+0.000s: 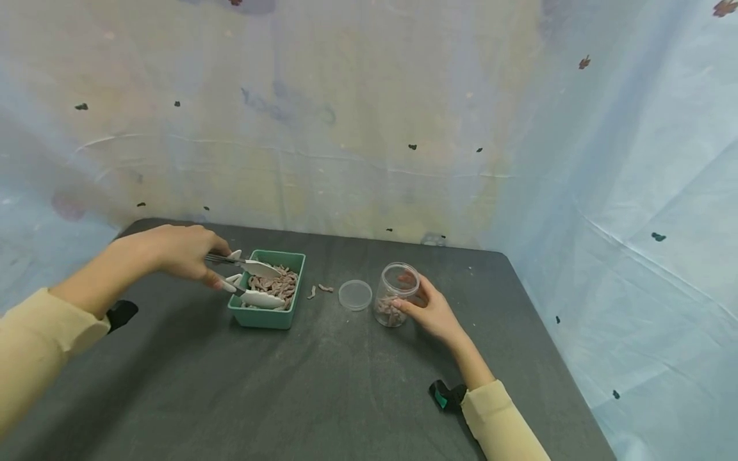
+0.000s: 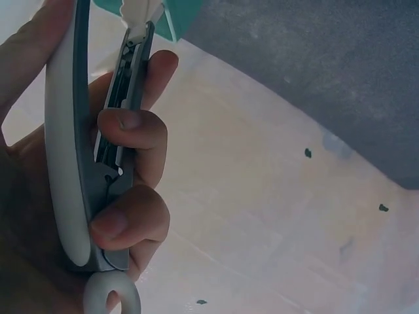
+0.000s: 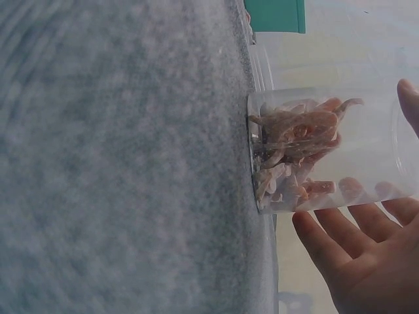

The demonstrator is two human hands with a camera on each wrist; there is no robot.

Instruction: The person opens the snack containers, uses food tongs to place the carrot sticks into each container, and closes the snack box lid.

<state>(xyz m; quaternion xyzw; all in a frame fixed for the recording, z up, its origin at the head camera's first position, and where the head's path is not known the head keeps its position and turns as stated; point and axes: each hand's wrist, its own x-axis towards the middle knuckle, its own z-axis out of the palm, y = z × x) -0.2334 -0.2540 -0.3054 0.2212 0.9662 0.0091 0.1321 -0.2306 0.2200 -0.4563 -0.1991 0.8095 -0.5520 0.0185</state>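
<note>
My left hand [image 1: 181,251] grips a pair of tongs [image 2: 67,144], its fingers curled round the pale handles. The white heads of the tongs stand apart over a green rectangular box [image 1: 262,319] that holds many brownish, twisted strips [image 1: 285,282]. At the right, my right hand [image 1: 436,315] holds a clear round jar [image 1: 389,289], the thumb on the near side and the fingers round the far side. The jar stands open and upright on the table. Brownish strips [image 3: 298,140] fill its lower part.
A clear round lid [image 1: 355,295] lies flat between box and jar. Two loose strips [image 1: 325,288] lie beside the box on the dark table [image 1: 323,390]. A pale patterned sheet [image 1: 357,115] hangs behind the table and along its right side.
</note>
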